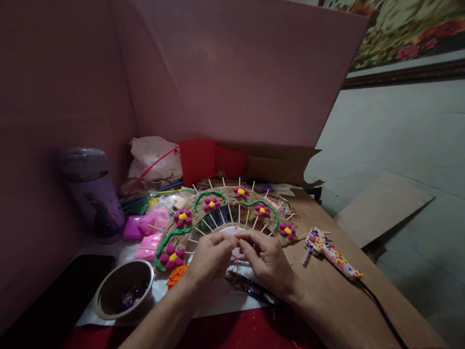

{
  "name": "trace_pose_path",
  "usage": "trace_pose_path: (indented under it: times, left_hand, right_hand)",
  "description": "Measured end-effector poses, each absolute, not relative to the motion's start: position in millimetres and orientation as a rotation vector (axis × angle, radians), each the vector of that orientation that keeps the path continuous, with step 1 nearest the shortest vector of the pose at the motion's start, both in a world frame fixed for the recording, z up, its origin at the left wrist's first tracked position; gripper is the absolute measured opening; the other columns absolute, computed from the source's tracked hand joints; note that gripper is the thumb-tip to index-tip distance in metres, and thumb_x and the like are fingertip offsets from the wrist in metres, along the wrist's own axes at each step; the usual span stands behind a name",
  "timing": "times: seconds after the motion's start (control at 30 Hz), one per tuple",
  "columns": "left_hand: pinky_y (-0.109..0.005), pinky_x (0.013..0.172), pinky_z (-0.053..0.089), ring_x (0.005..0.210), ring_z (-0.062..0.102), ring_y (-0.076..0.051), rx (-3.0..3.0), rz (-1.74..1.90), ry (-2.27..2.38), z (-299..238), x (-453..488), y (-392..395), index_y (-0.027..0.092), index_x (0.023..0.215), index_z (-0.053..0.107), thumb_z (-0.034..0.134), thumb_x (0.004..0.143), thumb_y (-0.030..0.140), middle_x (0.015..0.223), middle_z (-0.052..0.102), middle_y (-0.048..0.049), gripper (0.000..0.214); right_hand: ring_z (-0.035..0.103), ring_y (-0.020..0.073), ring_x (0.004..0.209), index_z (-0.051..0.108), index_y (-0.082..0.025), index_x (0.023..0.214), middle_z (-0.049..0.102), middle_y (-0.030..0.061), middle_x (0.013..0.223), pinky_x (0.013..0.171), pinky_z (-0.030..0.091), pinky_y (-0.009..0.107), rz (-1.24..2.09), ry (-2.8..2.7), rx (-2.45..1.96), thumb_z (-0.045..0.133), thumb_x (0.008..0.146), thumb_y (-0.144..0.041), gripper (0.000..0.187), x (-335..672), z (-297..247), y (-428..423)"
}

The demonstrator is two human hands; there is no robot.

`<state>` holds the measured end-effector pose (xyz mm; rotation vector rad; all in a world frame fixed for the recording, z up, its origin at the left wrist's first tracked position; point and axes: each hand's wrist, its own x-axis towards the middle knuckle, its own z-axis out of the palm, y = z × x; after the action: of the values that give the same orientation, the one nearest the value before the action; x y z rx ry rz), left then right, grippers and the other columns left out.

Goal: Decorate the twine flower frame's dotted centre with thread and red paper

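Note:
A half-round woven twine piece (224, 212) with wooden sticks poking out stands on the table, decorated with pink-and-yellow clay flowers and a green clay vine. My left hand (209, 257) and my right hand (268, 261) meet just below its inner arch. Both have fingers pinched together near a thin orange thread (236, 263); what they grip is too small to make out. Scissors or pliers (249, 289) lie under my right hand.
A patterned glue gun (329, 252) with a black cord lies at the right. A metal bowl (123, 290) and a dark phone (72, 282) sit at the left, a purple bottle (94, 193) behind. Pink clay packets (150, 228), an orange clay piece (175, 275), pink board walls.

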<state>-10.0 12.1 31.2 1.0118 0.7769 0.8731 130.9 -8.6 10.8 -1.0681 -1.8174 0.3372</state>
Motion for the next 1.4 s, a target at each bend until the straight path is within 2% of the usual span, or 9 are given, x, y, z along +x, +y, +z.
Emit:
trace_pose_path:
  times: [0.1, 0.27, 0.47, 0.67, 0.97, 1.23, 1.4]
  left_hand:
    - [-0.019, 0.036, 0.008, 0.035, 0.016, -0.002, 0.991, 0.875, 0.751, 27.9, -10.1, 14.0, 0.016, 0.064, 0.051, 0.065, 0.07, 0.033, 0.04, 0.027, 0.0113, 0.023]
    - [-0.021, 0.036, 0.005, 0.035, 0.015, -0.003, 0.967, 0.859, 0.659, 18.9, -10.3, 18.5, 0.017, 0.065, 0.05, 0.059, 0.076, 0.042, 0.042, 0.029, 0.0097, 0.029]
    - [-0.021, 0.037, 0.007, 0.035, 0.018, -0.002, 1.002, 0.846, 0.667, 18.4, -11.1, 18.4, 0.017, 0.06, 0.047, 0.067, 0.07, 0.036, 0.042, 0.032, 0.0093, 0.03]
    - [-0.02, 0.036, 0.007, 0.033, 0.02, -0.002, 0.974, 0.838, 0.687, 19.4, -12.1, 17.9, 0.015, 0.07, 0.054, 0.063, 0.072, 0.042, 0.042, 0.037, 0.0083, 0.028]
    - [-0.02, 0.034, 0.008, 0.031, 0.022, -0.003, 0.957, 0.812, 0.714, 21.2, -10.6, 17.9, 0.018, 0.062, 0.047, 0.064, 0.066, 0.024, 0.039, 0.037, 0.0085, 0.018]
    - [-0.02, 0.036, 0.01, 0.033, 0.022, -0.002, 0.865, 0.9, 0.66, 19.2, -11.0, 18.1, 0.014, 0.067, 0.055, 0.065, 0.069, 0.028, 0.043, 0.038, 0.0081, 0.017]
    - [-0.019, 0.037, 0.012, 0.038, 0.027, -0.001, 0.764, 0.957, 0.596, 13.8, -10.2, 19.2, 0.012, 0.07, 0.059, 0.067, 0.069, 0.024, 0.052, 0.045, 0.0051, 0.015]
  right_hand:
    - [0.062, 0.0168, 0.078, 0.062, -0.019, 0.088, 0.067, 0.0044, 0.083, 0.07, 0.047, 0.026, 0.258, -1.808, -1.11, 0.049, 0.088, -0.019, 0.014, 132.5, 7.8, -7.5]
    - [0.06, 0.0161, 0.071, 0.06, -0.019, 0.083, 0.065, 0.0041, 0.081, 0.06, 0.042, 0.024, 0.2, -1.804, -1.171, 0.048, 0.087, -0.019, 0.012, 133.6, 6.9, -7.9]
    - [0.056, 0.0144, 0.063, 0.056, -0.02, 0.082, 0.062, 0.0024, 0.074, 0.054, 0.038, 0.023, 0.181, -1.797, -1.228, 0.046, 0.089, -0.019, 0.013, 133.2, 4.2, -7.5]
    - [0.055, 0.0139, 0.061, 0.055, -0.02, 0.083, 0.06, 0.0022, 0.073, 0.055, 0.038, 0.023, 0.201, -1.774, -1.264, 0.044, 0.09, -0.021, 0.014, 133.9, 1.5, -5.8]
    - [0.052, 0.0132, 0.055, 0.055, -0.019, 0.082, 0.058, 0.001, 0.067, 0.052, 0.036, 0.022, 0.124, -1.719, -1.327, 0.044, 0.09, -0.024, 0.014, 133.4, 0.3, -5.7]
    - [0.053, 0.0133, 0.054, 0.055, -0.019, 0.081, 0.058, 0.0012, 0.066, 0.051, 0.037, 0.022, 0.132, -1.736, -1.331, 0.044, 0.089, -0.023, 0.015, 132.8, 1.3, -6.1]
    - [0.054, 0.0139, 0.057, 0.055, -0.019, 0.078, 0.059, 0.0014, 0.066, 0.053, 0.038, 0.023, 0.07, -1.699, -1.336, 0.045, 0.089, -0.023, 0.015, 133.0, 3.0, -6.2]
